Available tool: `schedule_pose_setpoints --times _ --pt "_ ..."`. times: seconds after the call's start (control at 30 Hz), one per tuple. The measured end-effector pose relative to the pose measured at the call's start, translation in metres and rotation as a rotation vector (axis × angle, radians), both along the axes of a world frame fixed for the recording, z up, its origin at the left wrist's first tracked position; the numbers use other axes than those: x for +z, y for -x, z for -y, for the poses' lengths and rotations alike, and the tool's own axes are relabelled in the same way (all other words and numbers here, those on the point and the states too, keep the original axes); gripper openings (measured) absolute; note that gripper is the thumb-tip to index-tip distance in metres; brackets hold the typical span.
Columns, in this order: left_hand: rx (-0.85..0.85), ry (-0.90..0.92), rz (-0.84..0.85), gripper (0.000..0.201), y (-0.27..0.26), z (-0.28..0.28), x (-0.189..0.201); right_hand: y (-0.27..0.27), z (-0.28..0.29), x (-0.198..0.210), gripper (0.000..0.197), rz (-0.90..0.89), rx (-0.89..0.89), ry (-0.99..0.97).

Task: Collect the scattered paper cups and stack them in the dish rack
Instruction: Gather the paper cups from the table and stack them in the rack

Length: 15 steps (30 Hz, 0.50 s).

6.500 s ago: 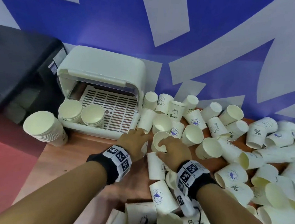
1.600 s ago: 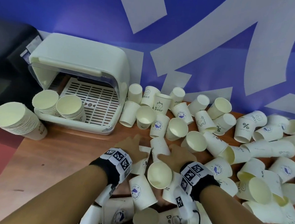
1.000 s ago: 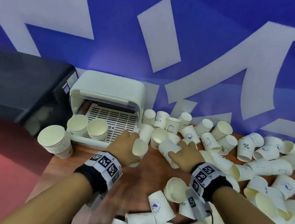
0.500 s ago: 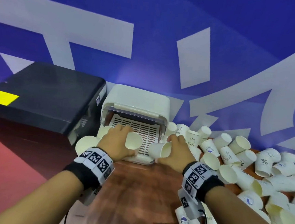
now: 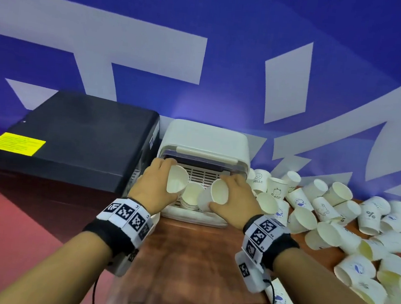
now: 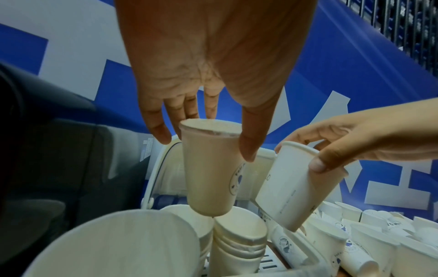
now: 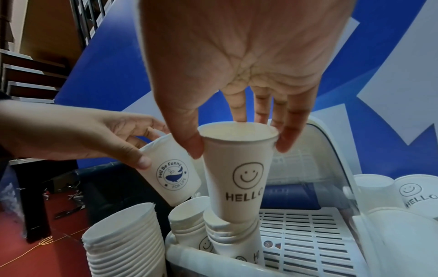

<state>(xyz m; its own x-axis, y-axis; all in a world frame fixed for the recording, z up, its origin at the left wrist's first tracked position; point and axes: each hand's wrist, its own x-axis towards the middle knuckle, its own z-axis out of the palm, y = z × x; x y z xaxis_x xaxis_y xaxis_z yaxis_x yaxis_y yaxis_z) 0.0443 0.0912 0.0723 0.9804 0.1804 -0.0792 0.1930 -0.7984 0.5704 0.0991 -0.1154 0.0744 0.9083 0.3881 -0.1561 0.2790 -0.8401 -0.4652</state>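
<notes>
The white dish rack stands at the table's back with its lid raised. Two cup stacks sit at its front left. My left hand grips a whale-print paper cup by the rim and holds it just above the left stack. My right hand pinches a HELLO smiley cup by the rim. That cup's base dips into the top of the right stack. Both cups are tilted, mouths toward me. Many scattered cups lie on the table to the right.
A tall cup stack stands outside the rack, off its front left corner. A black box sits directly left of the rack. The slatted rack floor is bare on the right. More cups lie near my right forearm.
Both hands have carried their cups from the scattered pile left to the rack. They now hang over the two stacks inside it. My view has swung left too.
</notes>
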Motion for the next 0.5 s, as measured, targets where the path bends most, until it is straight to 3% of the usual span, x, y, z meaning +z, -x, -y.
schedule_pose_setpoints --times 0.17,0.5 --pt "0.025 -0.025 -0.004 0.074 0.0 -0.012 -0.003 -0.001 -0.016 -0.008 0.082 0.001 -0.004 -0.076" --pt "0.016 -0.045 -0.07 0.075 -0.014 -0.021 -0.015 -0.018 -0.026 -0.024 0.086 -0.013 0.037 -0.048"
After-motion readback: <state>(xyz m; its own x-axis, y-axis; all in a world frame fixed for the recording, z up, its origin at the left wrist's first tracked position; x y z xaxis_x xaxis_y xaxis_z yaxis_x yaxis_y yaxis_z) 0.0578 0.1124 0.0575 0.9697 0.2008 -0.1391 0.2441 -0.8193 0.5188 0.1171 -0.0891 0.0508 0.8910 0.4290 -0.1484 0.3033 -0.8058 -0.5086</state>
